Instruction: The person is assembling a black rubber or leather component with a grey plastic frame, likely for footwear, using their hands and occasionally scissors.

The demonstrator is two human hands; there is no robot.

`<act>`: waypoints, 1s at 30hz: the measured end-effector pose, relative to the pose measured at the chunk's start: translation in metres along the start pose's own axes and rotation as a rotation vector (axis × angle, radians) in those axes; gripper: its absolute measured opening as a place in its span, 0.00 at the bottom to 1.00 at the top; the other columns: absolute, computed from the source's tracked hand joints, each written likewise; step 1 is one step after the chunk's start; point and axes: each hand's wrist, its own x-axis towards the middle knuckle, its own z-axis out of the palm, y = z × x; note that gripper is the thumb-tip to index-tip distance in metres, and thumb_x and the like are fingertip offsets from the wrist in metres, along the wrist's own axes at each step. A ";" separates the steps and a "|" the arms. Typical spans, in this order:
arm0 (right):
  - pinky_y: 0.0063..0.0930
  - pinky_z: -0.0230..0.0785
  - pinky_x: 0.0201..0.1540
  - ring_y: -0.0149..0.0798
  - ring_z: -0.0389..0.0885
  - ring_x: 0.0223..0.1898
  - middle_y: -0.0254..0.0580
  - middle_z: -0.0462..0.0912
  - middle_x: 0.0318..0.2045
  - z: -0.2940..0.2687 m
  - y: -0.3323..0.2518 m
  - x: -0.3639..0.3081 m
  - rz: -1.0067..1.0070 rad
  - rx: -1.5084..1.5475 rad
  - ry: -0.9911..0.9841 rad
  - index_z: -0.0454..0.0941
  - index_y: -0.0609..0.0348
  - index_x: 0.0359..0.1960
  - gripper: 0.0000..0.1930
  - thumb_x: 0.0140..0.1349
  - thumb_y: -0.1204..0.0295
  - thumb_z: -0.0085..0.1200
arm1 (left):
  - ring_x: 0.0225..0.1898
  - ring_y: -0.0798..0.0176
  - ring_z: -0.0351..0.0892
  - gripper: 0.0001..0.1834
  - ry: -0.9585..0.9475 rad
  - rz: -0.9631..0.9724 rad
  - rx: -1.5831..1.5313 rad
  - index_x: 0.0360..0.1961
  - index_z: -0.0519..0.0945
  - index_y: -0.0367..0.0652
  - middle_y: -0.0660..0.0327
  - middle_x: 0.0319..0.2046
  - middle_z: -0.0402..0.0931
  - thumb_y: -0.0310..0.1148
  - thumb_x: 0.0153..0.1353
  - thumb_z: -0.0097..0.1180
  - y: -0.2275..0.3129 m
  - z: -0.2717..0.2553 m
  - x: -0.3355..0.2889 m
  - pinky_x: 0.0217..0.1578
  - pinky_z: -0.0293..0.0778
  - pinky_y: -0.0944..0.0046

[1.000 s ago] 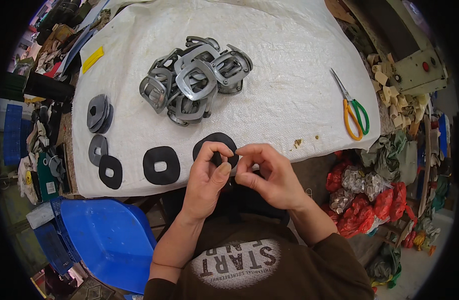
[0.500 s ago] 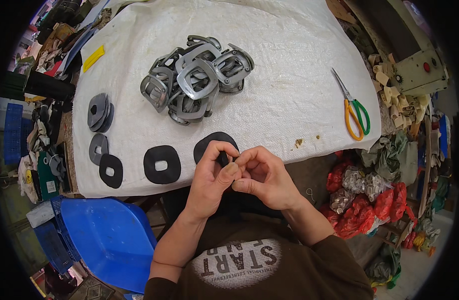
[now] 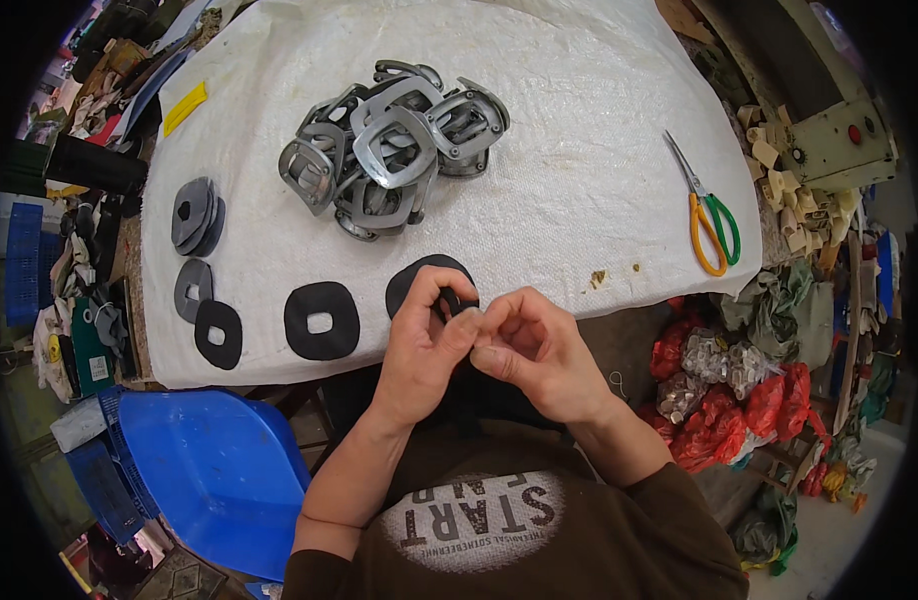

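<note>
I get bright, soft, fairly even light, seemingly from above, across the white woven plastic sheet (image 3: 579, 200), with pale glints on the heaped silver-grey metal frames (image 3: 363, 150). The matte black rounded pad (image 3: 404, 285) beside the bare left hand (image 3: 424, 345) reads as flat darkness to me. My fisheye bows the sheet's near edge and falls to black at the rim; the jumbled clutter at far left (image 3: 104, 90) looks cramped and soft.
</note>
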 end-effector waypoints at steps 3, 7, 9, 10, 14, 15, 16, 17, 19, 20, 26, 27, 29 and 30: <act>0.18 0.66 0.38 0.25 0.71 0.34 0.34 0.72 0.31 -0.008 0.008 0.008 -0.065 -0.034 0.073 0.66 0.64 0.43 0.13 0.57 0.81 0.51 | 0.33 0.73 0.58 0.12 0.050 -0.105 -0.207 0.40 0.66 0.41 0.67 0.30 0.60 0.36 0.60 0.50 0.007 0.005 0.002 0.38 0.57 0.74; 0.21 0.67 0.42 0.28 0.72 0.37 0.38 0.74 0.35 -0.006 0.014 0.001 -0.155 -0.040 0.060 0.67 0.64 0.44 0.15 0.55 0.81 0.54 | 0.32 0.72 0.58 0.13 0.080 -0.118 -0.364 0.41 0.66 0.41 0.67 0.28 0.59 0.37 0.61 0.49 0.009 0.007 0.004 0.37 0.57 0.73; 0.21 0.68 0.39 0.28 0.72 0.36 0.37 0.74 0.34 -0.005 0.017 0.003 -0.201 -0.117 0.057 0.67 0.65 0.44 0.15 0.55 0.82 0.54 | 0.32 0.72 0.58 0.13 0.091 -0.099 -0.346 0.41 0.66 0.40 0.68 0.28 0.59 0.36 0.61 0.49 0.009 0.009 0.003 0.37 0.58 0.73; 0.21 0.70 0.36 0.28 0.72 0.34 0.37 0.73 0.33 -0.005 0.018 0.004 -0.244 -0.191 0.053 0.66 0.65 0.44 0.15 0.55 0.82 0.53 | 0.32 0.72 0.58 0.13 0.091 -0.099 -0.346 0.41 0.66 0.40 0.68 0.28 0.59 0.36 0.61 0.49 0.007 0.008 0.003 0.37 0.58 0.73; 0.20 0.69 0.36 0.27 0.72 0.33 0.37 0.73 0.32 -0.002 0.011 0.003 -0.200 -0.233 0.066 0.66 0.65 0.41 0.13 0.55 0.83 0.53 | 0.32 0.74 0.59 0.11 0.085 -0.095 -0.253 0.40 0.66 0.41 0.67 0.29 0.61 0.34 0.61 0.49 0.004 0.007 0.003 0.36 0.59 0.74; 0.20 0.68 0.38 0.27 0.71 0.34 0.36 0.72 0.32 -0.001 0.008 0.001 -0.114 -0.213 0.079 0.66 0.64 0.40 0.13 0.54 0.82 0.54 | 0.32 0.74 0.60 0.10 0.081 -0.097 -0.234 0.40 0.66 0.41 0.67 0.29 0.61 0.33 0.61 0.49 0.003 0.007 0.003 0.36 0.59 0.74; 0.19 0.66 0.40 0.27 0.71 0.35 0.36 0.72 0.33 0.001 0.006 0.000 -0.028 -0.192 0.091 0.66 0.63 0.38 0.13 0.53 0.82 0.56 | 0.32 0.74 0.60 0.10 0.083 -0.096 -0.233 0.40 0.66 0.41 0.67 0.29 0.61 0.33 0.61 0.49 0.002 0.008 0.003 0.36 0.59 0.74; 0.19 0.66 0.40 0.27 0.71 0.35 0.36 0.72 0.33 0.001 0.004 0.000 -0.028 -0.192 0.090 0.66 0.63 0.38 0.13 0.53 0.82 0.56 | 0.29 0.77 0.58 0.10 0.088 -0.078 -0.225 0.39 0.67 0.41 0.69 0.29 0.61 0.33 0.61 0.50 0.001 0.009 0.004 0.32 0.57 0.77; 0.19 0.65 0.39 0.26 0.70 0.34 0.36 0.71 0.32 0.001 0.002 -0.001 0.012 -0.066 0.085 0.65 0.62 0.36 0.12 0.53 0.82 0.55 | 0.26 0.80 0.55 0.09 0.092 -0.060 -0.217 0.39 0.67 0.42 0.71 0.28 0.61 0.33 0.61 0.51 0.001 0.010 0.004 0.27 0.55 0.80; 0.19 0.65 0.39 0.26 0.70 0.34 0.36 0.71 0.32 0.000 0.005 0.000 0.012 -0.066 0.084 0.65 0.62 0.36 0.12 0.53 0.82 0.55 | 0.27 0.80 0.55 0.09 0.098 -0.069 -0.227 0.38 0.67 0.42 0.70 0.28 0.61 0.32 0.61 0.51 0.001 0.010 0.004 0.27 0.55 0.80; 0.18 0.64 0.35 0.27 0.68 0.32 0.39 0.71 0.33 0.003 0.025 0.009 -0.200 0.028 0.149 0.64 0.60 0.33 0.11 0.54 0.81 0.55 | 0.31 0.73 0.61 0.07 0.137 -0.081 -0.318 0.38 0.66 0.43 0.67 0.30 0.62 0.32 0.61 0.48 0.002 0.009 0.004 0.36 0.61 0.73; 0.19 0.64 0.37 0.28 0.68 0.34 0.39 0.70 0.34 0.002 0.026 0.009 -0.179 0.056 0.121 0.64 0.60 0.35 0.12 0.53 0.80 0.55 | 0.31 0.73 0.62 0.07 0.154 -0.080 -0.376 0.37 0.66 0.44 0.67 0.30 0.62 0.32 0.61 0.47 0.003 0.010 0.004 0.36 0.61 0.73; 0.21 0.63 0.39 0.28 0.68 0.35 0.39 0.70 0.35 -0.001 0.030 0.011 -0.157 0.084 0.092 0.65 0.61 0.37 0.13 0.53 0.80 0.56 | 0.31 0.73 0.61 0.06 0.145 -0.086 -0.430 0.37 0.65 0.44 0.67 0.30 0.62 0.32 0.62 0.46 0.003 0.012 0.002 0.36 0.61 0.73; 0.24 0.62 0.44 0.29 0.68 0.38 0.39 0.70 0.37 -0.002 0.031 0.015 -0.235 -0.009 0.056 0.66 0.61 0.38 0.13 0.54 0.77 0.56 | 0.32 0.73 0.61 0.06 0.135 -0.094 -0.484 0.37 0.64 0.44 0.66 0.30 0.62 0.32 0.62 0.45 0.003 0.013 0.002 0.37 0.61 0.73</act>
